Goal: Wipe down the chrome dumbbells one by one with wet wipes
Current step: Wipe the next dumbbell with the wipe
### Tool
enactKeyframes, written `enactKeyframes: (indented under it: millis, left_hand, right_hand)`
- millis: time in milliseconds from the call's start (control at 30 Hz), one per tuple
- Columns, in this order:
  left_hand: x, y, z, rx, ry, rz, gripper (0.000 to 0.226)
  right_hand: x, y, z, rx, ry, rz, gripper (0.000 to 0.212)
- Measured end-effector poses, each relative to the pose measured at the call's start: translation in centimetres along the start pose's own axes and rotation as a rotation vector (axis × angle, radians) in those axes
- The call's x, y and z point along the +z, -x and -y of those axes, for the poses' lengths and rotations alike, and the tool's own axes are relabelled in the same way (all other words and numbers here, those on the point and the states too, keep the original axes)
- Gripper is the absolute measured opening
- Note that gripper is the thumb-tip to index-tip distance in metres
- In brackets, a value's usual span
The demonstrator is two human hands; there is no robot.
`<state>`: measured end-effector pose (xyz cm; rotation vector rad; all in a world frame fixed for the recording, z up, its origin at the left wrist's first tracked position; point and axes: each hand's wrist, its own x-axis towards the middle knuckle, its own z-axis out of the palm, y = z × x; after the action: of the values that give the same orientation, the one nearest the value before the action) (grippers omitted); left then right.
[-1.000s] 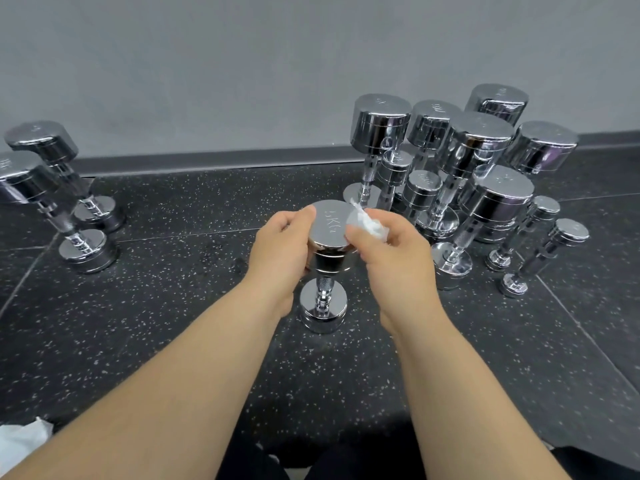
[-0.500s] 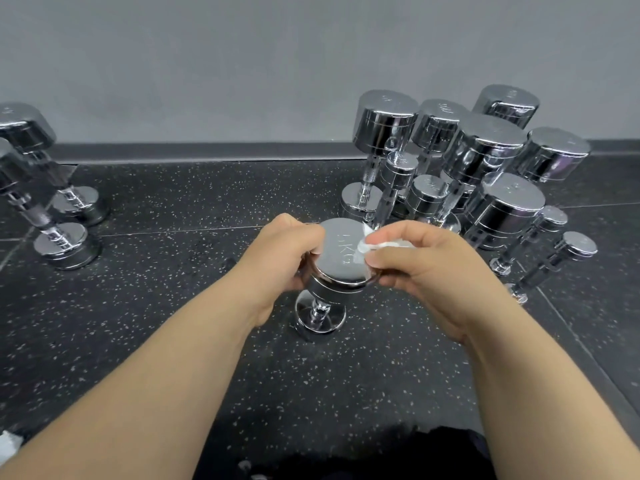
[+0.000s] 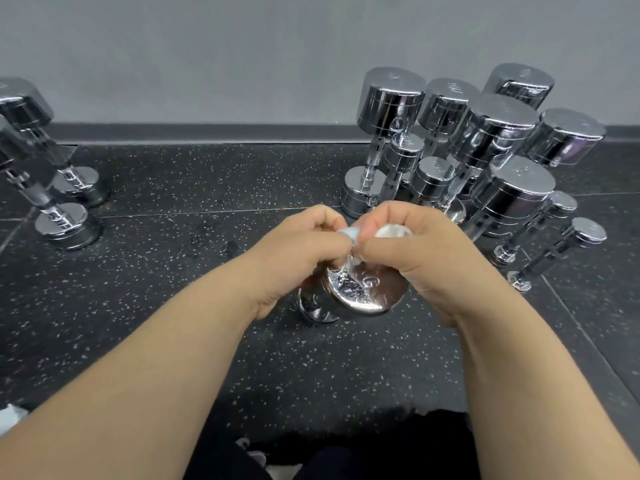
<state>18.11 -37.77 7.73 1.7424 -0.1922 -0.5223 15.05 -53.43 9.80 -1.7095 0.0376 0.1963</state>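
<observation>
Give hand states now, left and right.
Left hand: fingers curled, pinching the wipe over the dumbbell.
Right hand: fingers curled, gripping the same wipe.

A single wide-angle head-worn camera looks forward and down, close over the left hand (image 3: 298,258) and right hand (image 3: 419,258), across the speckled floor (image 3: 138,254) toward the grey wall (image 3: 207,57).

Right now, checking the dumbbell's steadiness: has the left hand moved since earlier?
Yes. The left hand has shifted right from the side of the dumbbell to pinch the wipe above its top.
</observation>
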Motion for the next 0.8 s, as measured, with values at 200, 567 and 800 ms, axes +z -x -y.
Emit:
enactKeyframes:
  millis: [200,567,800]
  left_hand:
    - [-0.6,0.2,0.1,-0.023,0.012,-0.028,0.027]
    - [-1.1,0.1,0.6,-0.033,0.099,-0.036,0.03]
    - [-0.7,-1.0,1.0,-0.043,0.398,-0.162,0.008]
  right_hand:
    - [1.1,-0.5,-0.8,0.055,-0.144,0.066,0.027]
    - [1.4,-1.2,-1.5,0.08,-0.24,0.006,0.036]
    - [1.3,-1.9,-0.9,-0.104,0.006,-0.295,0.034]
